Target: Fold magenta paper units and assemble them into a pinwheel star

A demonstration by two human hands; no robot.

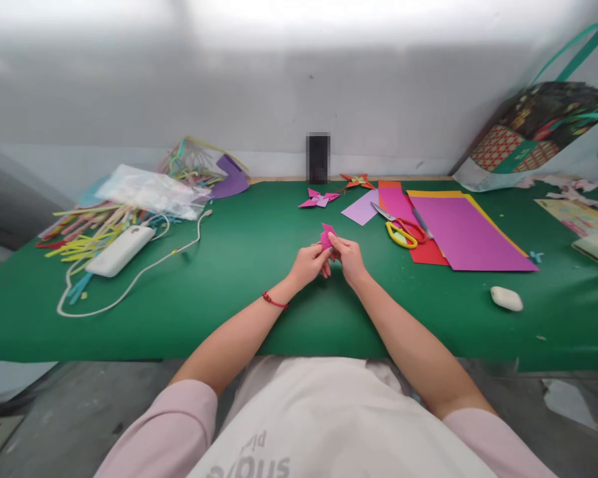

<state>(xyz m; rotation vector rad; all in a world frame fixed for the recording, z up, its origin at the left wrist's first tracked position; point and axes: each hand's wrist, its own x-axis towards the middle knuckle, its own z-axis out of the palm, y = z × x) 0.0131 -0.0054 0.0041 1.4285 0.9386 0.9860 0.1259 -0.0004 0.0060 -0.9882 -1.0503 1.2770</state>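
Observation:
Between my two hands is a small folded piece of magenta paper (326, 234), raised over the green table. My left hand (309, 263), with a red cord bracelet at the wrist, pinches its lower left side. The thumb of my right hand (347, 257) presses on its right side, the fingers curled behind. Part of the paper is hidden by the fingers. Just beyond lies a pink and lilac folded paper star (319, 198). An orange and green folded star (357, 180) lies farther back, and a lilac paper square (361, 207) is to its front.
Scissors (401, 229) with red and yellow handles lie on coloured sheets beside a purple sheet (473, 232). A white power bank (121, 251) with a cable and paper strips (74, 229) is at left. A white case (506, 299) sits right; a dark phone-like object (318, 158) leans on the wall.

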